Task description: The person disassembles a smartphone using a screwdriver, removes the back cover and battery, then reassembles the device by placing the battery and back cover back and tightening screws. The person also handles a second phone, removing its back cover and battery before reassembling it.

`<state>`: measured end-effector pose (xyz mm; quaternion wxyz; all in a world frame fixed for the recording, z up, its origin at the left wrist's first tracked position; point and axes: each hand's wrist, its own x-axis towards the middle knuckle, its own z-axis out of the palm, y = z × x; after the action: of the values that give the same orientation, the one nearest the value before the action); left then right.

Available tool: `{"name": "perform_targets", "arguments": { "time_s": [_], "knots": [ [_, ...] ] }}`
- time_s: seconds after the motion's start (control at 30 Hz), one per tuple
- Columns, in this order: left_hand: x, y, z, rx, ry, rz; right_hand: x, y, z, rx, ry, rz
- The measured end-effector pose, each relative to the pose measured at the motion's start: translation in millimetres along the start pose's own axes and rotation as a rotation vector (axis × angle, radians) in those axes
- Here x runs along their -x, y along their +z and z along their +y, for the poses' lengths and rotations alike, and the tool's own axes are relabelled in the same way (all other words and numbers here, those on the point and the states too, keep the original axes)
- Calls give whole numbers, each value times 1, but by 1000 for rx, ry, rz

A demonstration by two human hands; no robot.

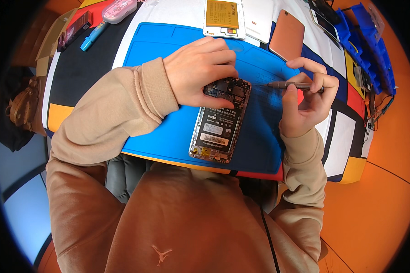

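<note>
An opened smartphone (216,129) lies on the blue work mat (164,132), its back cover off. The black battery and, at the far end, the circuit board are exposed. My left hand (202,70) grips that far end, thumb across the board and fingers curled over the top edge, hiding part of it. In my right hand (307,98) a slim grey precision screwdriver (282,85) is held nearly level between thumb and fingers. Its thin tip points left, close to the phone's upper right edge; whether it touches is too blurred to tell.
Beyond the mat lie an opened white phone with a yellow battery (222,16), a white phone cover (259,22) and a copper-coloured phone cover (287,35). Blue parts bins (366,45) stand at the right. A light-blue pen (93,36) and pink case (119,10) sit far left.
</note>
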<state>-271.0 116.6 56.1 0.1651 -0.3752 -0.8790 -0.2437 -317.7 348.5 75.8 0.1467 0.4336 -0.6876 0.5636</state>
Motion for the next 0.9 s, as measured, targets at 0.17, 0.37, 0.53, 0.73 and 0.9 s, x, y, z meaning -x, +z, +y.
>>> {"name": "perform_targets", "arguments": {
  "time_s": [0.17,0.37,0.53,0.73,0.9],
  "knots": [
    [0,0,0,-10,-2,-12,2,1,-5,-55,63,-46],
    [0,0,0,-14,-9,-23,5,5,-11,-63,110,-89],
    [0,-1,0,-4,-7,-24,6,7,-11,-39,84,-88],
    [0,-1,0,-5,-6,-20,6,7,-9,-16,70,-81],
    [-1,2,-2,-30,36,44,6,9,-9,2,61,-89]
  ]
}}
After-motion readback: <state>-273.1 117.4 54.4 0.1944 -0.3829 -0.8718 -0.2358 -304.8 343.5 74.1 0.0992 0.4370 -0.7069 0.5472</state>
